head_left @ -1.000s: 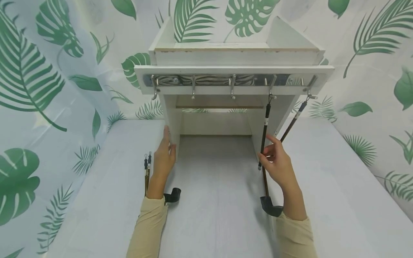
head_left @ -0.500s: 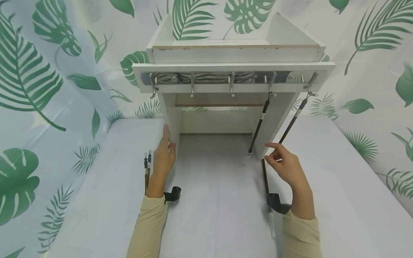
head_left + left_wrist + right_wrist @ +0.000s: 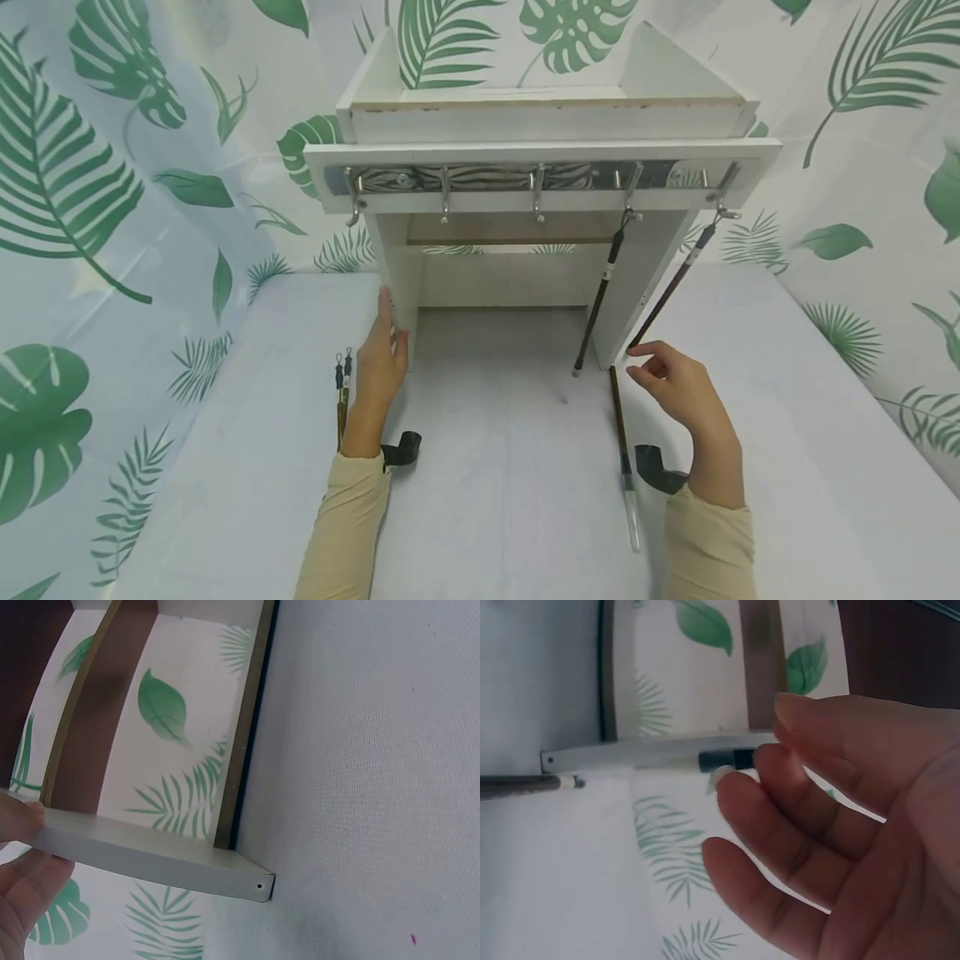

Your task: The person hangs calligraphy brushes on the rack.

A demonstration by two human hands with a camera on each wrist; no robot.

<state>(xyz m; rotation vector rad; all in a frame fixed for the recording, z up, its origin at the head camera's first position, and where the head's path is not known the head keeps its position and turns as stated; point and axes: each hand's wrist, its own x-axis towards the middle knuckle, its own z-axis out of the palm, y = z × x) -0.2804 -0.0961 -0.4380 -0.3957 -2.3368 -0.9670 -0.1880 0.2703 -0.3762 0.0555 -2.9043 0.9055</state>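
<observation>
My left hand (image 3: 381,371) grips the left side panel (image 3: 150,859) of the white rack (image 3: 540,125), thumb and fingers on opposite faces. Two writing brushes hang by loops from the rack's metal hooks at the right. The inner brush (image 3: 597,296) hangs inside the right panel, tip down. The outer brush (image 3: 675,283) slants outside that panel. My right hand (image 3: 671,383) is beside the outer brush's lower end with loosely bent fingers. In the right wrist view a brush tip (image 3: 727,760) is partly hidden behind the fingers; whether they touch it, I cannot tell.
A brush with a clear cap (image 3: 622,450) lies on the pale cloth (image 3: 495,500) beside the right panel. More brushes (image 3: 342,392) lie left of my left forearm. Three hooks (image 3: 446,196) at the left hold nothing. Leaf-patterned sheeting (image 3: 885,192) surrounds the rack.
My right hand has let go of the inner brush and moved right and slightly down, to the outer brush's end. The inner brush now hangs freely, swung left. My left hand keeps its grip.
</observation>
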